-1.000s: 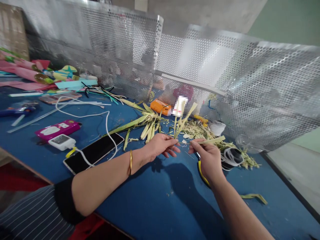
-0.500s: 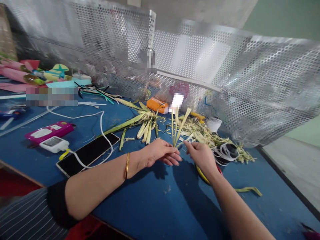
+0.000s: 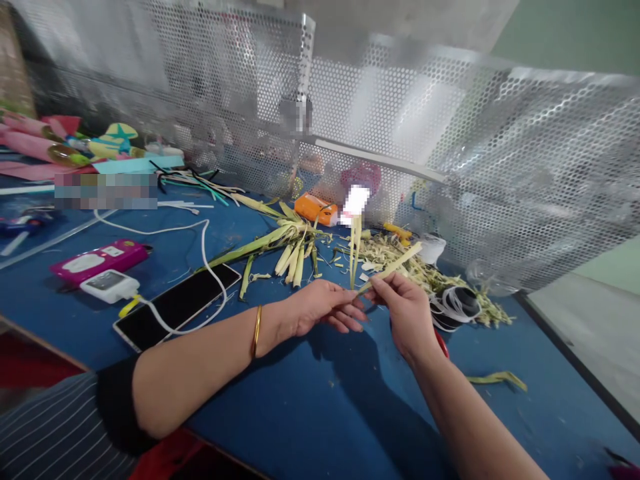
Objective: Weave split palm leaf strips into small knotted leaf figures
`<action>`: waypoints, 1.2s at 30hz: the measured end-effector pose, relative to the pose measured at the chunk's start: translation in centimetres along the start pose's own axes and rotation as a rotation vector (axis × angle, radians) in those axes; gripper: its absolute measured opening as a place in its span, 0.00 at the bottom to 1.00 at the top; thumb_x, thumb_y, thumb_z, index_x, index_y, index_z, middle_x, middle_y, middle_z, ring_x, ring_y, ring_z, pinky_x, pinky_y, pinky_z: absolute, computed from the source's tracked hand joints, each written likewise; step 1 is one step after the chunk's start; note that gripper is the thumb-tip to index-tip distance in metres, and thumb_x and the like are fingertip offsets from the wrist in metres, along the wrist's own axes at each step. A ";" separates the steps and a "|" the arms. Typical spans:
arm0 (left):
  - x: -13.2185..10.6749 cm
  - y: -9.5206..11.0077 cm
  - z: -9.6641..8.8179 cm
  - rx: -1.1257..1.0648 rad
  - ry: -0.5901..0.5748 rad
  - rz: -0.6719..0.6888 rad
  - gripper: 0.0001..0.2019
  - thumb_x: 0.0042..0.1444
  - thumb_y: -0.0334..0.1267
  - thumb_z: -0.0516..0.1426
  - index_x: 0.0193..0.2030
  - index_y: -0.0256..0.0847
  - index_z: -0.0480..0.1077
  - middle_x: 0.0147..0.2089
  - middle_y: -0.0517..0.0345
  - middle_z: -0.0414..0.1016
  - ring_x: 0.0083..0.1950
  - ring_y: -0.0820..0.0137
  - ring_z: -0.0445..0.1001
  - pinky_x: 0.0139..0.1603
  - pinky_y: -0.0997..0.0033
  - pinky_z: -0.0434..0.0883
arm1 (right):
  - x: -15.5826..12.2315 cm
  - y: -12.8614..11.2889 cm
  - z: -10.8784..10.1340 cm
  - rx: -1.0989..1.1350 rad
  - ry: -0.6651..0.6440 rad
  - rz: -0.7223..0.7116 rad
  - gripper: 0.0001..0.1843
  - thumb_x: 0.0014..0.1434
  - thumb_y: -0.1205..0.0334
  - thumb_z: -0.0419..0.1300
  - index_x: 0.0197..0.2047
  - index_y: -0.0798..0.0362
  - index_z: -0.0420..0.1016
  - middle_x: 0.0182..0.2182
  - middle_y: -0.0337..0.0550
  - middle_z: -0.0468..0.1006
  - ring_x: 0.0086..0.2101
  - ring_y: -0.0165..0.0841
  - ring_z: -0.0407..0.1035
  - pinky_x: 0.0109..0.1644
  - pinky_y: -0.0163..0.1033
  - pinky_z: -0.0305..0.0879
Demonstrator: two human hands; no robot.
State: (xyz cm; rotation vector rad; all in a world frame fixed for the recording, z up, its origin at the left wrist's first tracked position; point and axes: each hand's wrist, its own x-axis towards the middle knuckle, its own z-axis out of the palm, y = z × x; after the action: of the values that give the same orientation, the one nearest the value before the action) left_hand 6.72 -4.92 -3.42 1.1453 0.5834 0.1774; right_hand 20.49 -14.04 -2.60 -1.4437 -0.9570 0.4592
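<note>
Between thumb and fingers, my left hand (image 3: 333, 307) pinches the lower ends of several pale green leaf strips (image 3: 355, 247), which stand upright above it. My right hand (image 3: 403, 303) has its thumb and forefinger closed on another leaf strip (image 3: 397, 261), slanting up to the right from the left fingertips. Both hands are close together above the blue table (image 3: 295, 413). Behind them lies a bunch of long leaves (image 3: 270, 240), with a heap of leaf scraps (image 3: 400, 257) to its right. Part of a red handle (image 3: 441, 343) shows beneath my right wrist.
A spool of white cord (image 3: 455, 307) stands right of my right hand. To the left lie a large phone (image 3: 175, 310), a white device with a cable (image 3: 110, 287) and a magenta case (image 3: 100, 259). An orange packet (image 3: 316, 209) sits before the perforated metal screen (image 3: 380, 113).
My right hand has taken hold of one leaf strip, and this strip now leans to the right. My left hand keeps its grip on the others, almost unmoved.
</note>
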 end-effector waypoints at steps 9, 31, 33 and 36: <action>0.4 0.9 -0.8 -0.206 0.241 0.078 0.11 0.58 0.36 0.58 0.28 0.34 0.75 0.31 0.51 0.78 0.28 0.76 0.72 0.18 0.79 0.51 | -1.0 -0.1 -0.5 -1.044 -0.429 -1.196 0.15 0.65 0.72 0.49 0.37 0.55 0.77 0.32 0.47 0.78 0.31 0.34 0.69 0.34 0.39 0.62; -0.1 0.8 0.0 -0.049 0.238 0.120 0.10 0.55 0.37 0.61 0.25 0.35 0.70 0.25 0.59 0.72 0.23 0.77 0.68 0.25 0.74 0.66 | 0.2 1.7 -0.6 -0.994 -0.136 -0.660 0.14 0.66 0.62 0.52 0.31 0.51 0.74 0.25 0.43 0.75 0.28 0.35 0.69 0.33 0.38 0.58; 0.0 0.8 -0.2 -0.011 0.209 0.112 0.10 0.55 0.37 0.61 0.25 0.35 0.71 0.26 0.57 0.73 0.23 0.77 0.69 0.24 0.74 0.66 | 0.2 1.6 -0.6 -0.792 -0.116 -0.545 0.13 0.65 0.61 0.52 0.32 0.51 0.74 0.29 0.43 0.76 0.31 0.35 0.70 0.35 0.38 0.60; 0.0 0.5 -0.2 0.059 0.152 0.114 0.11 0.54 0.39 0.62 0.25 0.35 0.71 0.26 0.57 0.74 0.23 0.76 0.69 0.23 0.74 0.67 | 0.0 1.2 -0.2 -0.491 -0.067 -0.402 0.10 0.63 0.59 0.54 0.35 0.50 0.75 0.32 0.42 0.77 0.32 0.34 0.70 0.38 0.38 0.64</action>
State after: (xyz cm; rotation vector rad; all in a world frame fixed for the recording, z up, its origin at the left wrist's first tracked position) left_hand 6.69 -4.57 -2.99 1.2299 0.6618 0.3493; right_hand 20.99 -14.02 -3.69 -1.6169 -1.4457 -0.0324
